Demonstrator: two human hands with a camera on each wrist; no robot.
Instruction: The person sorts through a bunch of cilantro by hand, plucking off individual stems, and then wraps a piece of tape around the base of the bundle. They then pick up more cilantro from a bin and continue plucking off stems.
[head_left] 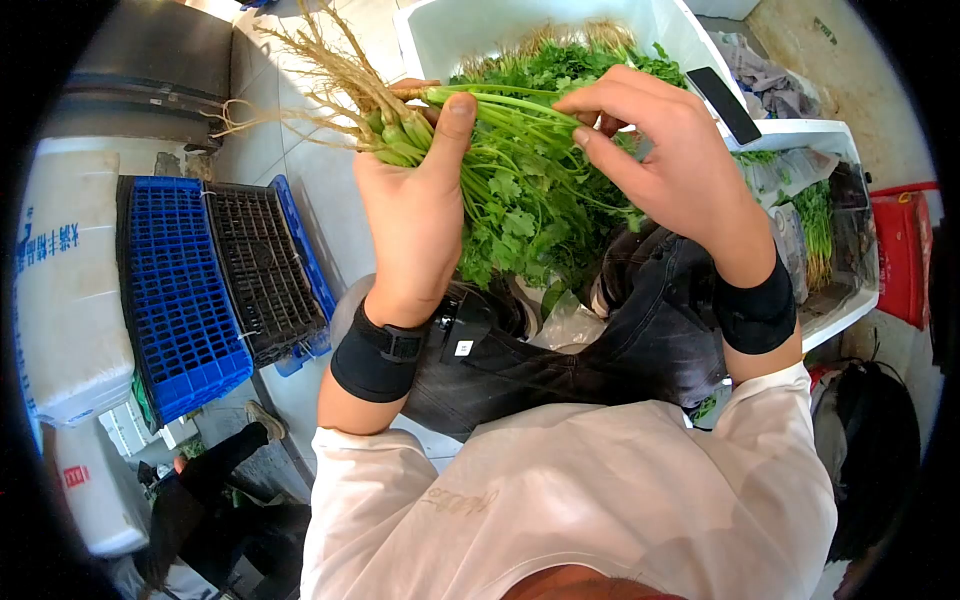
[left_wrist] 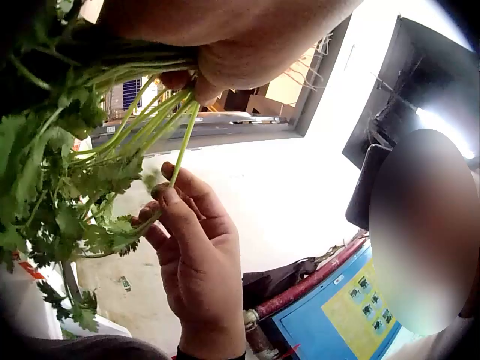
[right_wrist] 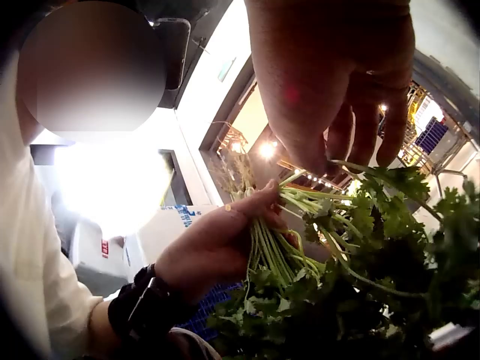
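Leafy herb bunch [head_left: 520, 205] in the left hand, one stem apart in the right

The bunch is in front of the person, above the dark trousers [head_left: 650, 320] and just before a white box [head_left: 425, 35], where more greens [head_left: 560, 55] lie. The left hand [head_left: 415, 200] grips it near the root end, with the thumb across the stems, and the pale roots [head_left: 345, 85] stick out beyond. The right hand [head_left: 670, 140] is almost narrow: thumb and fingertips pinch a single stem [left_wrist: 182, 146] (the left wrist view shows this most clearly). I judge that the step in hand is sorting or cleaning the bunch, stem by stem. The next move seems to call for a firm left grip and a gentle pull by the right, because such thin stems can probably break or drag their neighbours out.
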